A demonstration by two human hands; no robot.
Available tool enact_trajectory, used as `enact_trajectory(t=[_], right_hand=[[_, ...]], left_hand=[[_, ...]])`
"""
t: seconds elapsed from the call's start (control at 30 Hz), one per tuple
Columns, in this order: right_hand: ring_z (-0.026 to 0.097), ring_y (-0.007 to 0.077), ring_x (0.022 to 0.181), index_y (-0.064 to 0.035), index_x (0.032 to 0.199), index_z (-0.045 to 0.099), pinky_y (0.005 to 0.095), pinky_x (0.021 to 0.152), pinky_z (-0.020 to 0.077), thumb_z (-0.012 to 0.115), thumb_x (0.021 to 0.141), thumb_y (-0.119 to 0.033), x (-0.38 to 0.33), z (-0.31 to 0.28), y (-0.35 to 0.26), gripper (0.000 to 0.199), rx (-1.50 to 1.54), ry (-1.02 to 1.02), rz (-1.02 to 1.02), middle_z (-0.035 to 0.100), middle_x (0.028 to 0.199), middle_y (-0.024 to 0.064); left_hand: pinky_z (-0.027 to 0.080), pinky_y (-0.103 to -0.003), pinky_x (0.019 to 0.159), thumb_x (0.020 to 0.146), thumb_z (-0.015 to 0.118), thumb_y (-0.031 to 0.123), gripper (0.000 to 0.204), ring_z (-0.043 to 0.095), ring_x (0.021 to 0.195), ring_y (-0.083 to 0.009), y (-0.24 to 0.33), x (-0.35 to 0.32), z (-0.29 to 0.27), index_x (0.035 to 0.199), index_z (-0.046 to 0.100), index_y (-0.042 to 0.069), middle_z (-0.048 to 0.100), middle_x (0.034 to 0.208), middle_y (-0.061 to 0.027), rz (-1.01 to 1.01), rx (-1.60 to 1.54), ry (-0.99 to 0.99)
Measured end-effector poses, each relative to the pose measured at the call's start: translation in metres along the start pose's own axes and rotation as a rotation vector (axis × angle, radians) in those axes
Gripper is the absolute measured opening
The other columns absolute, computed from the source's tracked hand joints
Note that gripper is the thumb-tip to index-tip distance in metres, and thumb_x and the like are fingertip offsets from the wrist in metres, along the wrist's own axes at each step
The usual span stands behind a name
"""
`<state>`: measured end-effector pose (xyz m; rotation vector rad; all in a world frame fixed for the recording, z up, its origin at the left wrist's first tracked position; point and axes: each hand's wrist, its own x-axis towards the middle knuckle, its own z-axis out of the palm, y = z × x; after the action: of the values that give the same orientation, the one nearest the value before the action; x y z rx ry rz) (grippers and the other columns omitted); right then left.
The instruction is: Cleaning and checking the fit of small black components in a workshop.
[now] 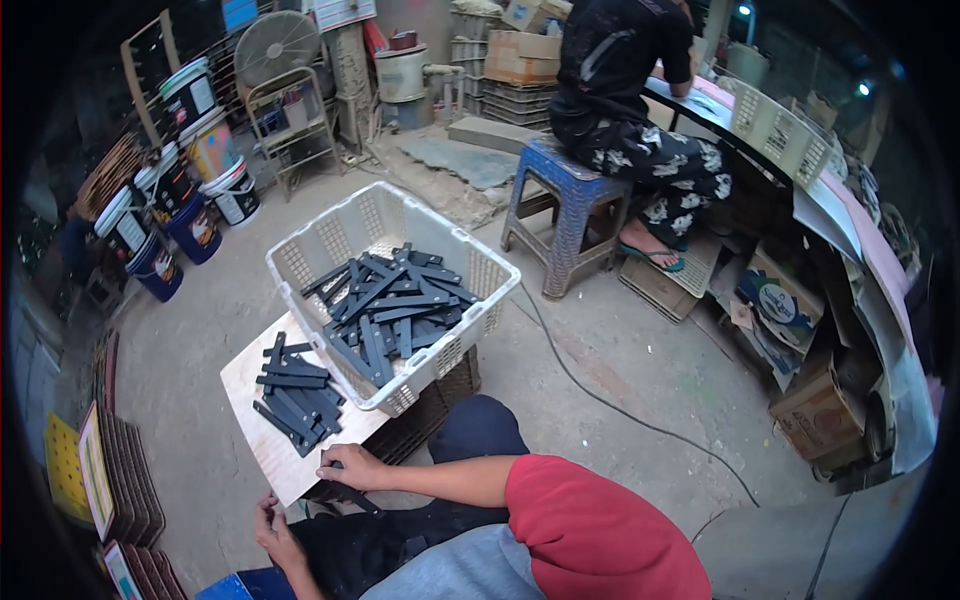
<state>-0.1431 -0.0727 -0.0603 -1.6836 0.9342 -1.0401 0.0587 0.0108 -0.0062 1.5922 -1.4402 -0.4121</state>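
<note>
My right hand is closed at the near edge of a pale board, with a flat black strip slanting down from its fingers. Lower and to the left, my left hand has its fingers bent together beside the board's near corner; whatever they hold is too small to make out. On the board lies a loose pile of black strips with small holes or studs near their ends. Right behind the pile, a white plastic crate holds a heap of similar black strips.
A dark crate supports the white one. A person sits on a blue stool at a cluttered worktable. A cable crosses the concrete floor. Buckets and a fan stand back left.
</note>
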Motion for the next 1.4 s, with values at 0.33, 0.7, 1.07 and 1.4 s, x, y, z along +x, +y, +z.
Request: enact_trajectory(t=[0.33,0.7,1.07,1.4], right_hand=[[0.059,0.0277,0.074,0.0018,0.081,0.063,0.0355,0.07,0.0454,0.064,0.08,-0.022,-0.014,-0.045,-0.052,0.024,-0.011,0.199,-0.193,0.059,0.077,0.0131],[0.057,0.0107,0.062,-0.0003,0.08,0.066,0.0299,0.06,0.047,0.064,0.084,-0.025,-0.04,-0.055,-0.04,0.025,0.153,0.3,0.105,0.06,0.064,0.0028],[0.052,0.0061,0.054,-0.0002,0.083,0.067,0.0219,0.049,0.0443,0.064,0.086,-0.033,-0.045,-0.034,-0.043,0.033,0.467,0.24,0.36,0.058,0.065,-0.0004],[0.06,0.008,0.064,-0.0013,0.089,0.068,0.0214,0.054,0.0479,0.059,0.088,-0.025,-0.059,-0.03,-0.038,0.025,0.388,0.164,0.376,0.066,0.08,0.003]], left_hand=[[0.042,-0.022,0.07,0.075,0.052,0.018,0.039,0.054,0.077,-0.013,0.021,-0.01,0.067,0.106,0.055,-0.006,0.059,0.083,-0.0069,-0.284,-0.5,-0.751],[0.037,-0.024,0.059,0.073,0.054,0.023,0.034,0.051,0.063,-0.0129,0.054,-0.033,0.089,0.088,0.064,-0.006,0.057,0.067,-0.0059,-0.192,-0.611,-0.867],[0.039,-0.027,0.064,0.079,0.046,0.022,0.029,0.049,0.066,-0.0142,0.054,-0.05,0.075,0.079,0.057,-0.005,0.052,0.069,-0.0081,-0.028,-0.583,-0.743],[0.043,-0.025,0.05,0.084,0.045,0.024,0.023,0.051,0.055,-0.0161,0.023,-0.051,0.058,0.084,0.05,0.002,0.053,0.067,-0.0102,-0.274,-0.888,-0.528]])
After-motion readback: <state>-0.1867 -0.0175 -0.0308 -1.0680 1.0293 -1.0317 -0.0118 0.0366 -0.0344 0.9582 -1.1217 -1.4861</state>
